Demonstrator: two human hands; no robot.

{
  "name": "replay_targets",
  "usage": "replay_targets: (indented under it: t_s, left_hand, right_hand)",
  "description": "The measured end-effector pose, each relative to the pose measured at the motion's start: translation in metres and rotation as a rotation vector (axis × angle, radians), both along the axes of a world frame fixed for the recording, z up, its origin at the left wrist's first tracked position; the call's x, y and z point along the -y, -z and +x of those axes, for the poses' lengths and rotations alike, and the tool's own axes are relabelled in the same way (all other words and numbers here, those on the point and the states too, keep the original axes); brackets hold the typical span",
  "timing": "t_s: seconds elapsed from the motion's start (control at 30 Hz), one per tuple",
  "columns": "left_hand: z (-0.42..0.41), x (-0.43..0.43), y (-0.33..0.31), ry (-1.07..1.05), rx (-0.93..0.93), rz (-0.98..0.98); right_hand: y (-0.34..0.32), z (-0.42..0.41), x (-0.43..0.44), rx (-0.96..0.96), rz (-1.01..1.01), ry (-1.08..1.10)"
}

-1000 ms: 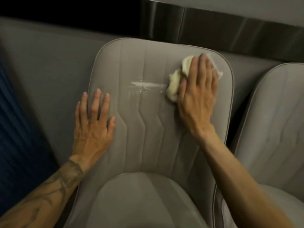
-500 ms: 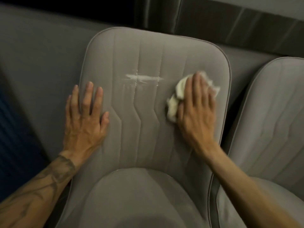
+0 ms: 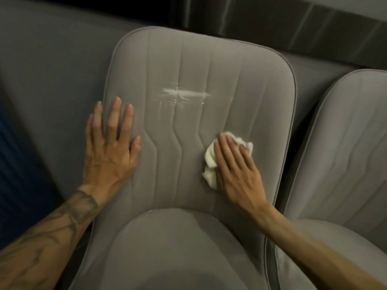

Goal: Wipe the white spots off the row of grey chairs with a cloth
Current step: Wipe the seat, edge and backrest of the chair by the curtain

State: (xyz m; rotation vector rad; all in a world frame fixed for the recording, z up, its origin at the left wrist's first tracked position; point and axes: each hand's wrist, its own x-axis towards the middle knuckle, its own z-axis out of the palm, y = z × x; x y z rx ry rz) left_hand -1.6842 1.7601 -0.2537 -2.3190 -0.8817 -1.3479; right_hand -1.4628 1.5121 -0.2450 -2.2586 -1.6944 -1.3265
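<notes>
Grey chair seat [image 3: 178,248] nearest. Right hand [image 3: 236,164] lies flat, fingers straight and together, pressing crumpled white cloth [image 3: 210,162] onto backrest [image 3: 240,91], lower right. Left hand [image 3: 109,147] flat on backrest's left edge, fingers slightly apart. White smear [image 3: 184,93] higher, mid-backrest, apart from cloth. Second grey chair [image 3: 345,143] at right.

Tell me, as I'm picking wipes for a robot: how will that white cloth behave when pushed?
Probably floppy: the cloth lies crumpled under the right hand. Likely light, since flat fingers alone hold it down. It may bunch up rather than slide evenly over the chair back.
</notes>
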Motion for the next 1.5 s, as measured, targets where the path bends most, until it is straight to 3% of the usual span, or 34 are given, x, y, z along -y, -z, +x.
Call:
replay_targets:
  t_s: [0.1, 0.23, 0.3, 0.37, 0.5, 0.57, 0.7, 0.8, 0.87, 0.93, 1.07, 1.13, 1.2, 1.3, 1.33, 1.5]
  left_hand:
    - [-0.001, 0.002, -0.002, -0.003, -0.007, -0.014]
    - [0.000, 0.004, -0.003, 0.000, -0.013, -0.036]
    - [-0.001, 0.004, -0.003, -0.002, -0.018, -0.042]
    - [0.000, 0.005, -0.004, 0.003, -0.020, -0.046]
    - [-0.001, 0.006, -0.006, 0.010, -0.016, -0.059]
    - [0.000, 0.006, -0.006, 0.002, -0.020, -0.056]
    - [0.000, 0.005, -0.004, -0.008, -0.030, -0.052]
    - [-0.001, 0.004, -0.005, -0.011, -0.034, -0.047]
    - [-0.001, 0.005, -0.005, -0.009, -0.034, -0.051]
    - [-0.001, 0.007, -0.006, -0.013, -0.035, -0.053]
    - [0.000, 0.007, -0.005, -0.024, -0.036, -0.053]
    - [0.000, 0.007, -0.006, -0.024, -0.039, -0.055]
    - [-0.001, 0.007, -0.006, -0.024, -0.041, -0.054]
    - [0.000, 0.007, -0.006, -0.020, -0.043, -0.058]
    - [0.000, 0.008, -0.007, -0.018, -0.041, -0.057]
    - [0.001, 0.006, -0.006, -0.003, -0.022, -0.065]
  right_hand:
    - [-0.017, 0.017, 0.004, 0.091, -0.086, -0.090]
    - [-0.092, 0.035, -0.045, -0.031, 0.288, -0.006]
    - [-0.095, 0.022, -0.069, -0.109, 0.448, 0.025]
    - [-0.070, 0.004, -0.077, -0.147, 0.379, 0.016]
    - [-0.065, 0.013, -0.062, 0.039, 0.158, -0.089]
    - [-0.098, 0.029, -0.073, 0.058, 0.259, -0.099]
    - [-0.125, 0.009, -0.115, -0.119, 0.598, -0.032]
    - [-0.079, -0.023, -0.116, -0.137, 0.409, -0.119]
    - [-0.059, -0.023, -0.099, -0.003, 0.205, -0.182]
    - [-0.082, -0.005, -0.094, 0.126, 0.115, -0.230]
    - [-0.153, 0.023, -0.118, 0.035, 0.463, -0.094]
    - [-0.150, 0.007, -0.129, -0.060, 0.563, -0.075]
    - [-0.111, -0.017, -0.126, -0.081, 0.430, -0.122]
    - [-0.058, -0.018, -0.088, 0.080, 0.035, -0.197]
    - [-0.063, -0.004, -0.081, 0.133, 0.010, -0.220]
    - [-0.111, 0.033, -0.087, -0.007, 0.486, -0.004]
